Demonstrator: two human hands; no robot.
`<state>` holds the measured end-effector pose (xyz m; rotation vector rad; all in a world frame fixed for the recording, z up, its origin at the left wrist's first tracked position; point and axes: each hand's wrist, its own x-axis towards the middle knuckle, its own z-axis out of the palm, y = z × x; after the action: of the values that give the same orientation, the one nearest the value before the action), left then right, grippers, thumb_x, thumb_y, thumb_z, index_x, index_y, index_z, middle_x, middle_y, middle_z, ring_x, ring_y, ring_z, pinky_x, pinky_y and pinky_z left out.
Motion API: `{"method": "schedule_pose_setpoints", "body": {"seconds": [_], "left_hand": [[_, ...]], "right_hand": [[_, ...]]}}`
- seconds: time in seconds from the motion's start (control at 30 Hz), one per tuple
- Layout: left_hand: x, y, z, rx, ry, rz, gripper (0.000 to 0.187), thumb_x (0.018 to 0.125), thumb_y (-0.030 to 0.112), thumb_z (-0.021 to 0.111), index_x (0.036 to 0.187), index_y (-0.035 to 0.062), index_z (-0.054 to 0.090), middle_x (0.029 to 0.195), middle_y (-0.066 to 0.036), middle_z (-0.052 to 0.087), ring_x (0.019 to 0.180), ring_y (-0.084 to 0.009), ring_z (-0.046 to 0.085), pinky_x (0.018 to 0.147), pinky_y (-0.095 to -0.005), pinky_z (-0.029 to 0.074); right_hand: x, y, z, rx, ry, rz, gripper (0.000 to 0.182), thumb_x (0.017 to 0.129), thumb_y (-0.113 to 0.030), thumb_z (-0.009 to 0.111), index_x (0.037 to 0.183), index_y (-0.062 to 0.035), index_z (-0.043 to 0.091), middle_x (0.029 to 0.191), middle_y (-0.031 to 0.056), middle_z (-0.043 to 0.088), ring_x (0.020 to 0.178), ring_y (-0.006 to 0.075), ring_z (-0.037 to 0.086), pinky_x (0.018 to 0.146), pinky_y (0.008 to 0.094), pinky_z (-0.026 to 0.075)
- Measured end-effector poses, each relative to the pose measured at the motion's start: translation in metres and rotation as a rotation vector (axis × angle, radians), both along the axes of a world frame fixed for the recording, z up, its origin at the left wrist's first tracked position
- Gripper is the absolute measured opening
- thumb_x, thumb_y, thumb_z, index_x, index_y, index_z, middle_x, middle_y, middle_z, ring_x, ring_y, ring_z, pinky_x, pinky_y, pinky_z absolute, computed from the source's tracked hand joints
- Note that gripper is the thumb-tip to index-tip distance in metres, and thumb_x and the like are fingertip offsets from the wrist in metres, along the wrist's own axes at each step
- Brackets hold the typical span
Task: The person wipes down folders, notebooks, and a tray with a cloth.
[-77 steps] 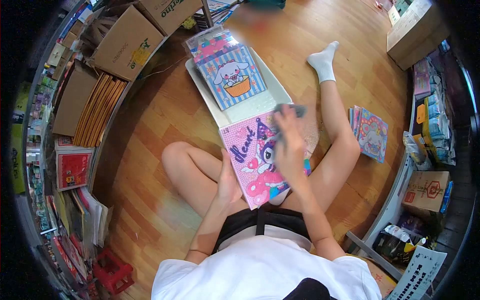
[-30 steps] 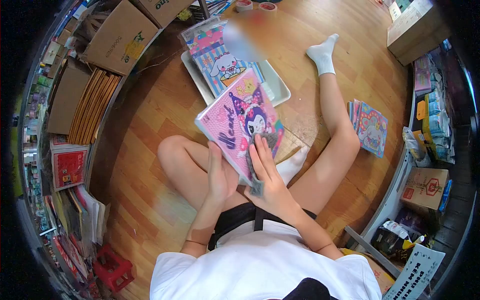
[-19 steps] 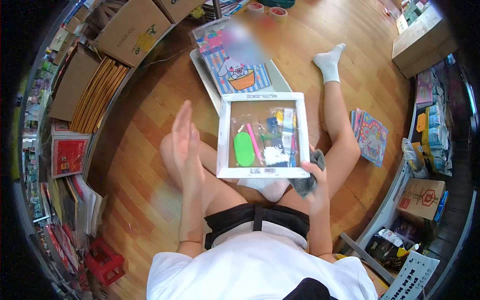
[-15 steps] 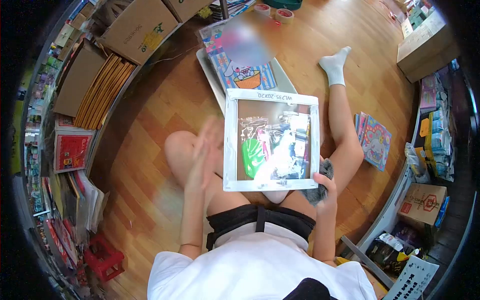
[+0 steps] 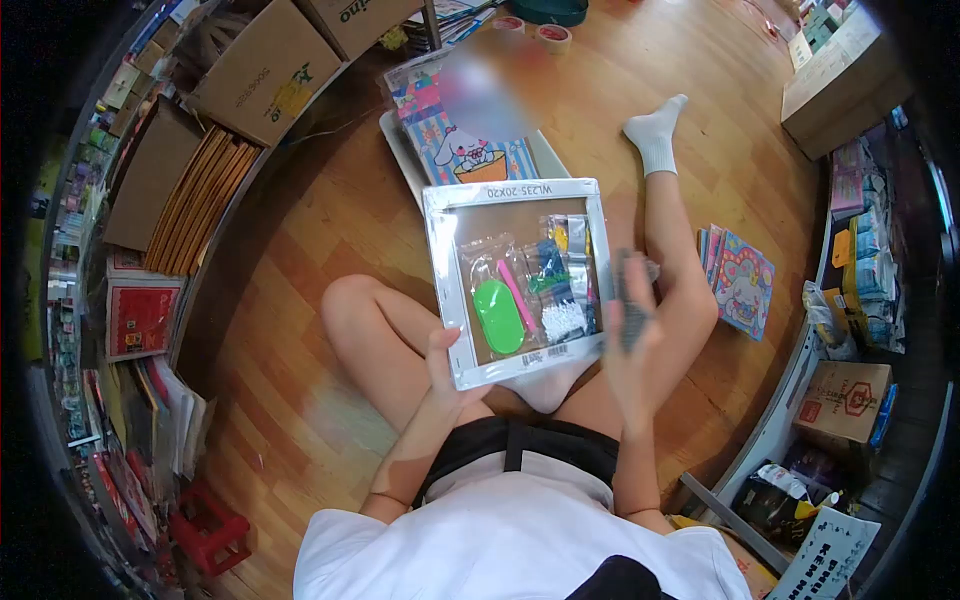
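Observation:
I sit on a wooden floor with a square craft kit held back-side up over my lap. Its white frame surrounds a clear pouch with a green tray, a pink pen and small bags. My left hand grips the kit's near left corner from below. My right hand is blurred beside the kit's right edge and holds a grey cloth. Beyond the kit, a white tray carries more kits with a cartoon rabbit print.
Cardboard boxes and flat brown packs line the left shelf. A small pile of kits lies by my right leg. Tape rolls sit at the far edge. Shelves with goods and a box stand at the right.
The kit was flipped from its pink picture side to its back. My left hand let go, then took the near left corner again. My right hand with the cloth moved up beside the right edge.

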<state>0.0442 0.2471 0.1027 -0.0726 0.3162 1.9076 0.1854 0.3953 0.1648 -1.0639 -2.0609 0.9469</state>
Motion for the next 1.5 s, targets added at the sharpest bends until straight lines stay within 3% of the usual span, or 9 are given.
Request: {"method": "schedule_pose_setpoints", "body": {"seconds": [0.13,0.23,0.37,0.47,0.67,0.8,0.93,1.13,1.5], "left_hand": [[0.014,0.001,-0.016,0.078,0.227,-0.003,0.059,0.087,0.037,0.049,0.135,0.0048,0.038,0.128,-0.015,0.051,0.114,-0.0292,0.054,0.099,-0.0434,0.042],[0.024,0.003,-0.016,-0.085,0.271,0.032,0.060,0.088,0.041,0.048,0.136,0.0054,0.037,0.129,-0.015,0.051,0.116,-0.0289,0.053,0.100,-0.0439,0.041],[0.019,-0.001,-0.026,-0.265,0.144,0.123,0.063,0.090,0.047,0.045,0.137,0.0062,0.036,0.131,-0.015,0.050,0.117,-0.0286,0.051,0.101,-0.0446,0.040],[0.005,0.008,0.006,0.020,0.053,0.114,0.065,0.093,0.056,0.035,0.139,0.0088,0.036,0.135,-0.014,0.047,0.121,-0.0275,0.048,0.102,-0.0454,0.039],[0.012,0.005,0.021,-0.056,0.310,0.111,0.067,0.093,0.056,0.036,0.140,0.0087,0.034,0.134,-0.011,0.046,0.120,-0.0272,0.048,0.101,-0.0463,0.040],[0.035,0.012,0.011,-0.284,0.648,-0.157,0.071,0.095,0.057,0.029,0.145,0.0083,0.022,0.144,-0.011,0.035,0.132,-0.0222,0.036,0.111,-0.0352,0.026],[0.028,0.013,0.023,-0.272,0.654,-0.014,0.068,0.096,0.055,0.029,0.144,0.0071,0.024,0.140,-0.012,0.039,0.128,-0.0236,0.041,0.109,-0.0370,0.030],[0.009,-0.017,-0.015,-0.144,0.487,-0.073,0.072,0.093,0.059,0.034,0.141,0.0067,0.029,0.137,-0.012,0.044,0.123,-0.0254,0.046,0.105,-0.0411,0.036],[0.031,-0.006,-0.008,-0.331,0.696,-0.109,0.082,0.091,0.066,0.026,0.143,0.0033,0.024,0.140,-0.012,0.039,0.129,-0.0247,0.038,0.109,-0.0389,0.029]], "right_hand": [[-0.026,-0.044,-0.021,0.102,-0.031,0.230,0.062,0.084,-0.013,0.057,0.139,0.0046,0.034,0.149,0.0276,0.016,0.136,0.0427,0.023,0.110,0.0455,0.021],[-0.034,-0.078,0.009,0.132,0.016,0.535,0.071,0.079,-0.018,0.061,0.141,0.0022,0.031,0.148,0.0274,0.021,0.138,0.0433,0.019,0.111,0.0500,0.016],[-0.044,-0.082,0.017,0.195,-0.003,0.539,0.069,0.079,-0.015,0.058,0.141,0.0020,0.031,0.147,0.0253,0.026,0.137,0.0421,0.023,0.111,0.0511,0.017],[-0.044,-0.053,-0.005,0.304,-0.177,0.301,0.066,0.078,-0.009,0.054,0.140,0.0011,0.032,0.147,0.0229,0.027,0.137,0.0396,0.023,0.111,0.0519,0.017],[-0.028,-0.026,-0.036,0.051,-0.089,-0.002,0.057,0.086,-0.008,0.045,0.140,0.0035,0.030,0.147,0.0268,0.021,0.137,0.0432,0.020,0.111,0.0516,0.014],[-0.053,-0.072,-0.006,0.036,0.212,0.133,0.056,0.087,-0.003,0.040,0.141,0.0041,0.029,0.148,0.0243,0.023,0.139,0.0399,0.020,0.111,0.0442,0.016],[-0.057,-0.048,0.003,0.136,0.304,0.561,0.055,0.085,-0.001,0.041,0.140,0.0024,0.033,0.147,0.0197,0.030,0.139,0.0368,0.022,0.112,0.0465,0.015],[-0.048,0.014,-0.049,0.084,0.139,0.005,0.052,0.087,-0.002,0.043,0.138,0.0009,0.036,0.149,0.0201,0.025,0.138,0.0368,0.024,0.112,0.0460,0.017],[-0.077,-0.029,0.006,0.270,0.269,0.509,0.060,0.078,0.003,0.048,0.137,-0.0042,0.040,0.148,0.0179,0.030,0.138,0.0377,0.023,0.112,0.0487,0.016]]}}
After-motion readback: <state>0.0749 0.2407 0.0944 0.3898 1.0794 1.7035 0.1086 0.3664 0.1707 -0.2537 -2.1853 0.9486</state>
